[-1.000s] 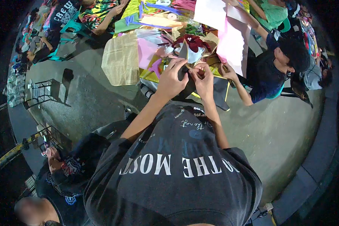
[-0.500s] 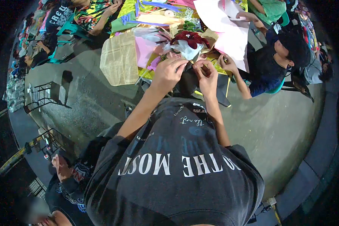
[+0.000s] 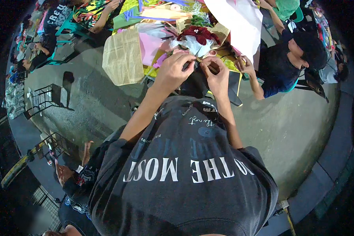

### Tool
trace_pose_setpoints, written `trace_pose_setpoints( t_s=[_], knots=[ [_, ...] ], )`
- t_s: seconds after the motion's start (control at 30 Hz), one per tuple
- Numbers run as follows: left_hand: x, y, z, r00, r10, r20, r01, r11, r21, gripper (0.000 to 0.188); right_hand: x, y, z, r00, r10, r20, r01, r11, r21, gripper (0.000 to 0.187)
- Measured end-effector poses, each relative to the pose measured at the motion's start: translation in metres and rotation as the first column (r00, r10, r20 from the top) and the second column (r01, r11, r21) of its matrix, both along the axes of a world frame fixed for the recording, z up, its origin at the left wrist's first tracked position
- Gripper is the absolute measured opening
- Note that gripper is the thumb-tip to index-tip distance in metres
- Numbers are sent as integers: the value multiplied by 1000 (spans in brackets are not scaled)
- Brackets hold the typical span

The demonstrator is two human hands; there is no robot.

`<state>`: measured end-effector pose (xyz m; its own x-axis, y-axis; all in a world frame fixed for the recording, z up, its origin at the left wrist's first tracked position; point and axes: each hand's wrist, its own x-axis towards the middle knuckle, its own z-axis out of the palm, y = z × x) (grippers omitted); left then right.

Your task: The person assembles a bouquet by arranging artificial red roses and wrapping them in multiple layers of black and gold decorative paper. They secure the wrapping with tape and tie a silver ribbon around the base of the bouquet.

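Observation:
My left hand (image 3: 173, 71) and my right hand (image 3: 217, 74) are both raised in front of my chest, pinching the lower end of a small bouquet (image 3: 196, 39). The bouquet has dark red flowers wrapped in white and tan paper, and it points away from me. My fingers meet at its base, close together. What exactly is pinched between the fingertips is too small to tell. Below the hands is my dark grey printed shirt (image 3: 185, 165).
A table (image 3: 153, 51) ahead is covered with pink, yellow and green sheets, a newsprint sheet (image 3: 122, 59) and a large white sheet (image 3: 240, 23). One person in dark blue (image 3: 287, 63) sits at right, hand on the table. Others sit at upper left and lower left. Grey concrete floor (image 3: 295, 129) around.
The bouquet and both hands have shifted slightly up and away from me. My fingers have closed in tighter at its base. The person at right has barely moved.

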<state>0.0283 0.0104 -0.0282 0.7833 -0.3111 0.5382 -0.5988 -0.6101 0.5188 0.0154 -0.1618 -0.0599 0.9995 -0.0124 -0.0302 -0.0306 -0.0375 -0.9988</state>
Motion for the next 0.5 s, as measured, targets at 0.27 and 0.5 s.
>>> trace_pose_setpoints(
  t_s=[0.27, 0.5],
  knots=[
    [-2, 5, 16, 995, -95, -37, 100, 980, 172, 12, -6, -5, 11, 997, 78, -17, -79, 992, -103, 20],
    [-5, 1, 21, 984, -175, -31, 177, 948, 265, 10, -16, -8, 14, 998, 48, 32, -46, 998, -53, 27]
  ],
)
